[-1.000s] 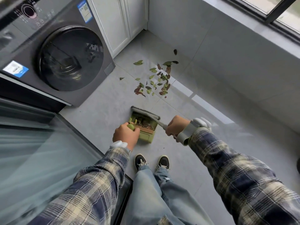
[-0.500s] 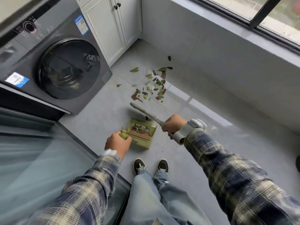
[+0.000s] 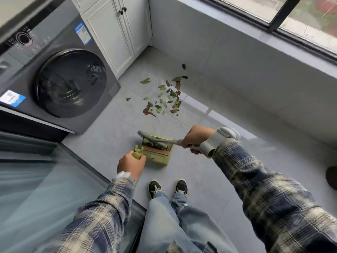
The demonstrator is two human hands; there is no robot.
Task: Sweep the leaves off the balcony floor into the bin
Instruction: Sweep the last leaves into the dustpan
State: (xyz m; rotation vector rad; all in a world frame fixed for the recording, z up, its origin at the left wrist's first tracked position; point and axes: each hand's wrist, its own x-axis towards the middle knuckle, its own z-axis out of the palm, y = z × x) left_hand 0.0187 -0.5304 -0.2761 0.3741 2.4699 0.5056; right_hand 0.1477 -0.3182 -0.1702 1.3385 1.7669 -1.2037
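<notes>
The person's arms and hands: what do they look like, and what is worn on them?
Both arms wear long plaid sleeves in navy, cream and grey: left sleeve, right sleeve. The left hand is bare, with a white band at its wrist. The right hand is bare too; its wrist carries a wide grey strap with a white module.

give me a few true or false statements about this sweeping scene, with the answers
1. The left hand grips the handle of the green dustpan. True.
2. The right hand is empty. False: it grips the grey brush, whose head is over the dustpan.
3. Every leaf is in the dustpan. False: many leaves lie on the floor beyond it.
4. The round door of the washing machine is shut. True.
</notes>
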